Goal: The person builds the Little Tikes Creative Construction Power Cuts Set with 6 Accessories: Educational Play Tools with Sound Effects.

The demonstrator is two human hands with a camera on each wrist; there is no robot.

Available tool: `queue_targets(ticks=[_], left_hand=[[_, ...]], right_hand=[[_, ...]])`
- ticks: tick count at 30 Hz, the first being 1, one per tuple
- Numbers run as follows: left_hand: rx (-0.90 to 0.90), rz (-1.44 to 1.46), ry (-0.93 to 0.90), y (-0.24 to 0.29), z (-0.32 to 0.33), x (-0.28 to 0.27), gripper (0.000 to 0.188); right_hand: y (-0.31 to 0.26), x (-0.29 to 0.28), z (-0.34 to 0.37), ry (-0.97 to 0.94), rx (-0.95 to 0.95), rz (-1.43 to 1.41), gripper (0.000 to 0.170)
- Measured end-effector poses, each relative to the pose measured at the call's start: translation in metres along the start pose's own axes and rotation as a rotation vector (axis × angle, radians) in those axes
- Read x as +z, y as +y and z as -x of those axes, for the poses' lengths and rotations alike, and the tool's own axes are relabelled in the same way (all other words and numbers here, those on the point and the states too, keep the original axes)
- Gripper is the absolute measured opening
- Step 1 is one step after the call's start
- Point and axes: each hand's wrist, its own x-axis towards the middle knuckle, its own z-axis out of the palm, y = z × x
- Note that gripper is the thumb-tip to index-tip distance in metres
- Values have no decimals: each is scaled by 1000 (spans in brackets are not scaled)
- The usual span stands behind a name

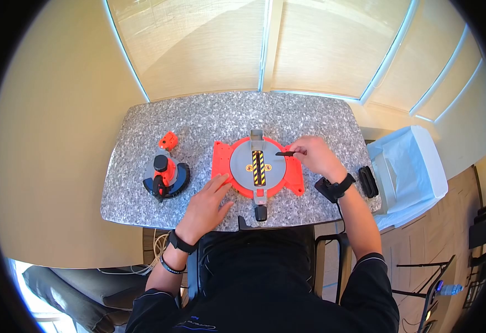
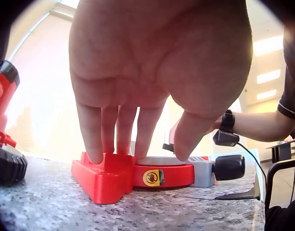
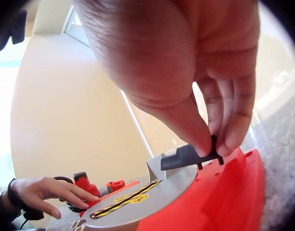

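A toy mitre saw base [image 1: 294, 177] in red plastic lies flat on the tabletop, with a round grey turntable [image 1: 240, 164] and a yellow-and-black striped slot strip [image 1: 259, 176]. My right hand [image 1: 319, 157] pinches a flat black plastic piece [image 3: 183, 158] between thumb and fingertips, over the base's right side. Two small pegs point down from that piece, close above holes in the red plastic. With fingers extended, my left hand [image 1: 201, 210] rests its fingertips on the left part of the base. A black knob [image 1: 260, 213] projects from the base's front.
The toy saw head [image 1: 165, 172], red with a dark round blade guard, stands on the left of the speckled table [image 1: 304, 119]. A black object [image 1: 368, 182] lies near the right edge. Beyond that edge is a bin [image 1: 415, 161] with a pale liner.
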Motion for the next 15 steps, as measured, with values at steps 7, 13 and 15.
queue_targets(ticks=[7, 13, 15], left_hand=[[-3, 3, 6, 0, 0, 1, 54], [0, 1, 4, -1, 1, 2, 56], [1, 0, 3, -1, 1, 2, 56]], right_hand=[[-4, 2, 1, -38, 9, 8, 11], [-7, 6, 1, -37, -4, 21, 10], [-6, 6, 1, -37, -24, 20, 10]])
